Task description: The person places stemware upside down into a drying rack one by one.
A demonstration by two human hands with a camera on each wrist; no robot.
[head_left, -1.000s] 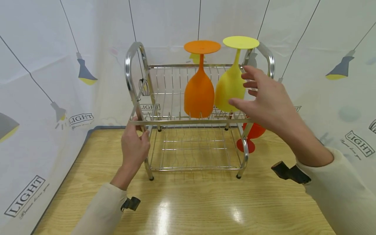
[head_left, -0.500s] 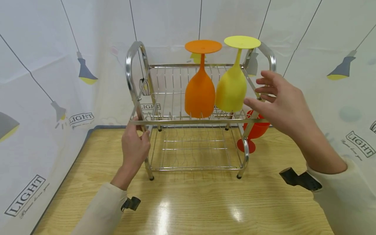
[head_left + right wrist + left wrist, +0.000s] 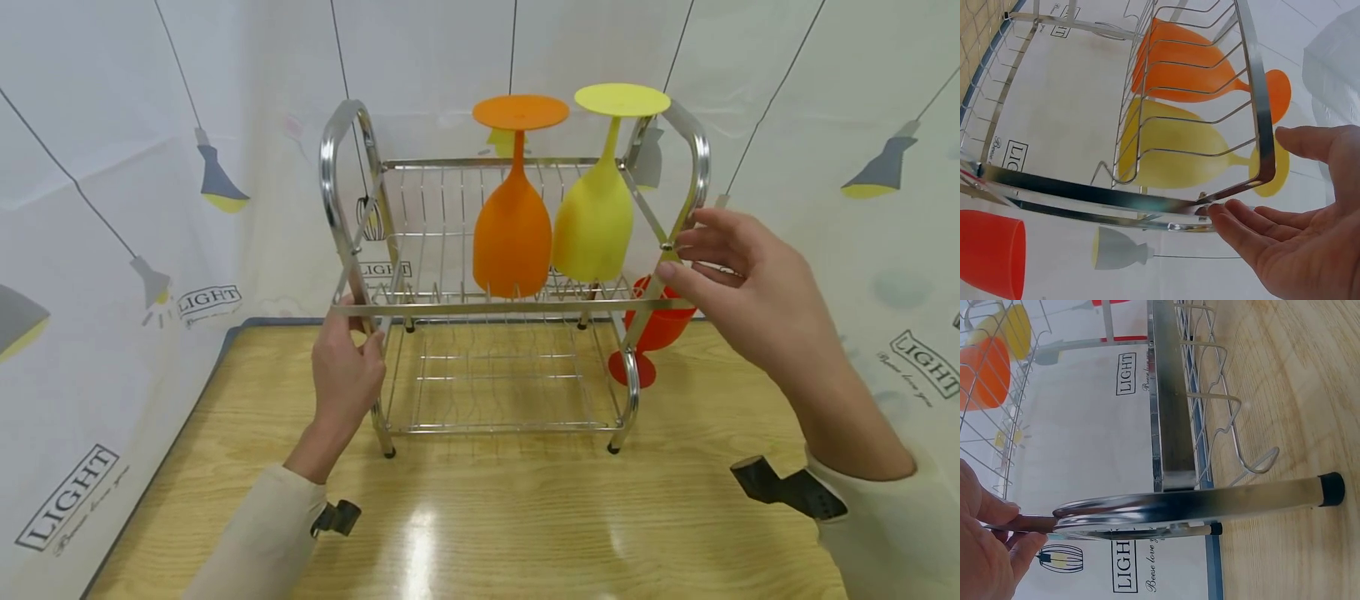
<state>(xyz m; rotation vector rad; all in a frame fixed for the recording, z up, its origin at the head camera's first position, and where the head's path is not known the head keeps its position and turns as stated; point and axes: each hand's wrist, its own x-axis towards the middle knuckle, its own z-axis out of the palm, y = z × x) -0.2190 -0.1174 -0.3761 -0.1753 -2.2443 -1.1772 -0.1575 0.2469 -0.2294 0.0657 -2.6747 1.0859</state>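
A two-tier metal dish rack (image 3: 495,308) stands on the table. On its upper tier an orange goblet (image 3: 512,233) and a yellow goblet (image 3: 596,229) sit upside down, side by side. My left hand (image 3: 345,367) grips the rack's left post, its fingers round the metal in the left wrist view. At the right side of the rack is my right hand (image 3: 757,292), fingers slightly bent, thumb apart. In the right wrist view its fingertips (image 3: 1219,215) are at the rack's side bar; whether they touch is unclear. A red goblet (image 3: 663,325) stands upright behind the rack's right leg.
The lower tier (image 3: 491,429) of the rack sits just above the wooden table (image 3: 487,525). A white cloth (image 3: 247,83) printed with lamps hangs behind and at both sides.
My right hand has moved right and down, from beside the yellow goblet to the rack's right side. The left hand keeps its hold on the rack.
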